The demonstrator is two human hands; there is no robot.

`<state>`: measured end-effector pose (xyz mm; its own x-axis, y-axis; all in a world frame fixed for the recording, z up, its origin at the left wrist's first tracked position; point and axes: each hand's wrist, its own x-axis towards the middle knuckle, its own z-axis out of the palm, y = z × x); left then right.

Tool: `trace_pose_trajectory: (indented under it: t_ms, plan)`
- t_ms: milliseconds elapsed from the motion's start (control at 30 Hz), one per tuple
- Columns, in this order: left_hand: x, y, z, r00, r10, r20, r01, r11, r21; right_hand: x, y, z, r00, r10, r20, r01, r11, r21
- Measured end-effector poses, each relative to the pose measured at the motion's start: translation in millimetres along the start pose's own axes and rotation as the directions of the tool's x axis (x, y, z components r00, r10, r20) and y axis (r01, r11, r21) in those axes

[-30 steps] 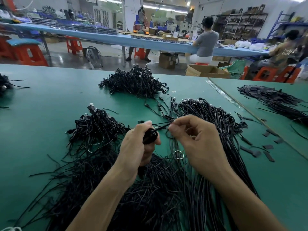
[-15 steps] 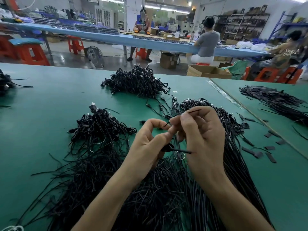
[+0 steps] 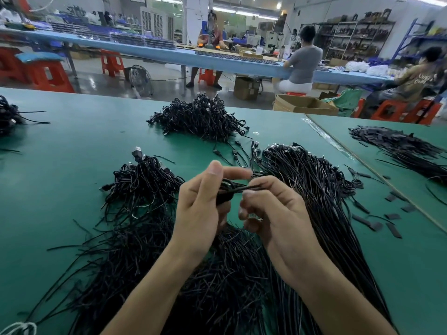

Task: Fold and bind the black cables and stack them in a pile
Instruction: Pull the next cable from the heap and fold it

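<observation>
A green table fills the lower part of the view. The biggest mass on it is a long sheaf of loose cables, which runs from the near edge, right of the forearms, up to the table's middle, where its plug ends fan out. Left of it, against the near edge and under both forearms, lies a heap of thin black ties. A pile of bound cables sits at the middle of the far edge. A smaller pile lies toward the middle, just left of the hands, with a plug sticking up from its top. Another black heap lies on the adjoining table to the right, and part of one more bundle shows at the left edge.

Both hands hover above the table's middle, over the ties. The left hand grips a folded cable between thumb and fingers, its forefinger stretched out and blurred. The right hand, fingers curled, pinches a thin black strand that leads out of the folded cable; whether the strand is a tie or the cable's own end cannot be told. The two hands are almost touching.

Short black strips lie scattered near the table's right edge.
</observation>
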<state>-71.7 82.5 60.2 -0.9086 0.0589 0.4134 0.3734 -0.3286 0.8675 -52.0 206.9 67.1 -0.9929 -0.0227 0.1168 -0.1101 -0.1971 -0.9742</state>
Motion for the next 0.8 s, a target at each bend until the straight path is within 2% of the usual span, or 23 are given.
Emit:
trace_pose_trajectory:
  t_ms: [100, 167, 300, 400, 533, 667, 800]
  plan:
    - [1, -2, -1, 0.998, -0.025, -0.056, 0.025, 1.0, -0.002, -1, -3, -4, 0.999, -0.053, -0.003, 0.051, 0.981, -0.187]
    - [1, -3, -4, 0.997, -0.026, -0.066, 0.025, 0.999, -0.022, 0, -5, -9, 0.994, -0.096, -0.042, 0.083, 0.966, -0.243]
    - [-1, -4, -3, 0.996, -0.054, 0.074, 0.061, 0.994, -0.093, 2, -7, -8, 0.983, -0.15, -0.102, 0.142, 0.986, -0.089]
    - [-3, -4, 3, 0.984, -0.028, 0.177, 0.051, 0.991, -0.123, 1, -8, -3, 0.975, -0.224, 0.001, 0.22, 0.959, -0.177]
    - [-2, -8, 3, 0.989, -0.104, 0.104, 0.111, 0.991, -0.068, 3, -12, -11, 0.95, -0.288, 0.118, 0.306, 0.794, -0.525]
    - [0, -12, 3, 0.99, -0.141, -0.005, 0.14, 0.989, -0.055, 2, -17, -17, 0.921, -0.318, 0.224, 0.378, 0.594, -0.71]
    - [2, -15, 0, 0.977, -0.205, -0.053, 0.203, 0.978, -0.053, -5, -12, -16, 0.881, -0.413, 0.232, 0.411, 0.422, -0.808]
